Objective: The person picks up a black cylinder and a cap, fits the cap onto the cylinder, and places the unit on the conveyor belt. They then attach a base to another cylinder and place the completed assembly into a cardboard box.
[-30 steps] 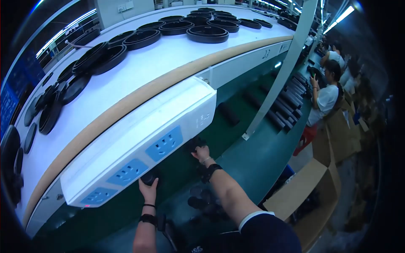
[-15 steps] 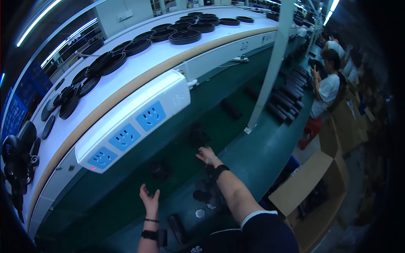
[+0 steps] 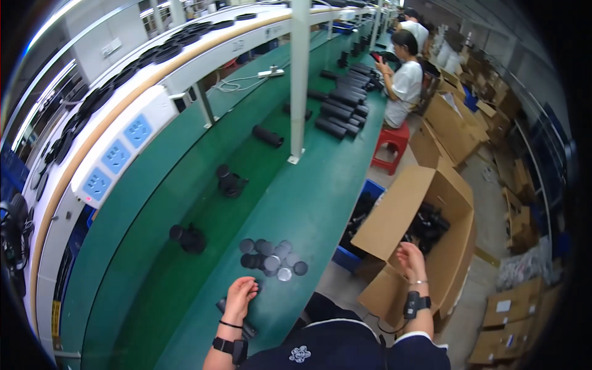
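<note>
My right hand [image 3: 412,262] hangs by the open brown cardboard carton [image 3: 394,213], fingers half curled and slightly parted, with nothing visible in them. Just beyond it, jumbled black moulded parts [image 3: 430,225] lie inside the carton. If I reached in blindly, interlocked parts could come up together, or a flap could scrape my wrist. The thin black cable [image 3: 383,328] at my wrist could snag on that cardboard edge too.

My left hand [image 3: 242,296] is over the green worktop [image 3: 296,209], fingers drawn in toward the thumb; I cannot tell whether they pinch anything. The loose cluster of flat dark-grey discs [image 3: 272,264] sits just beyond, several overlapping; a careless sleeve or wrist could scatter them. The black cylinder [image 3: 249,330] below this hand could roll if knocked.

The discs look thin, smooth and round, one catching a silvery shine. The two black stubby knobbed pieces, one nearer [image 3: 192,239] and one farther [image 3: 229,182], look like matt plastic, irregular below a rounded end. The carton is stiff, flat-faced and creased at its flaps.
</note>
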Tool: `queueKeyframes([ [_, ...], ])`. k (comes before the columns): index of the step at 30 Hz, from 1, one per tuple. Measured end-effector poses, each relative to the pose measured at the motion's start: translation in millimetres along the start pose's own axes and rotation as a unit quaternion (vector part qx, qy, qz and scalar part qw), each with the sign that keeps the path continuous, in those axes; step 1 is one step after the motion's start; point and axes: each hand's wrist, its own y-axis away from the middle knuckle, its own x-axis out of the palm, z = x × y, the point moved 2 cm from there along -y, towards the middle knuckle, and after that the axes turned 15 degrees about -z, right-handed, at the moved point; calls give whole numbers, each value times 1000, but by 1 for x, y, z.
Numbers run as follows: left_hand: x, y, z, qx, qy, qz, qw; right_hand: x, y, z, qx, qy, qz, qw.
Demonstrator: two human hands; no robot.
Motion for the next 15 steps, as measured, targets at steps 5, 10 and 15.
queueKeyframes([
  [5,92,27,27,-83,-84,94,989,-182,-42,13,-84,180,-114,973],
  [10,168,56,34,-69,-92,100,988,-279,-140,28,-210,517,-154,816],
  [15,241,56,95,-171,-191,145,956,-382,-263,-76,-142,691,-24,709],
])
